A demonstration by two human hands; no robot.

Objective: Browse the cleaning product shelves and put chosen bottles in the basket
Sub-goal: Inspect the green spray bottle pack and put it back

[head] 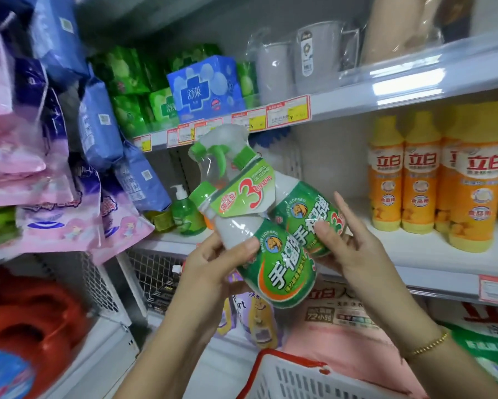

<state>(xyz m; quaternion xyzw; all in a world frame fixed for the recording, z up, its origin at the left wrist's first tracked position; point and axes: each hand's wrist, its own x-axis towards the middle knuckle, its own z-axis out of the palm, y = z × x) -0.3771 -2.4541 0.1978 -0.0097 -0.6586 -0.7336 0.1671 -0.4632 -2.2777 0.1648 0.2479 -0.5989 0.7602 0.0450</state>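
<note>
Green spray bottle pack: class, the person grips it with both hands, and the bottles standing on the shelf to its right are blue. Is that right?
No: the head view shows those bottles on the shelf are orange and yellow, not blue. The left hand and right hand do grip the green spray bottle pack.

Glossy shrink-film over the plastic spray bottle pack (282, 272) (its trigger head translucent), smooth shiny plastic orange bottles (420, 174), matt white plastic basket (299, 378), metal wire mesh panel (155, 272), crinkly glossy film pink packs (40, 180)
</note>
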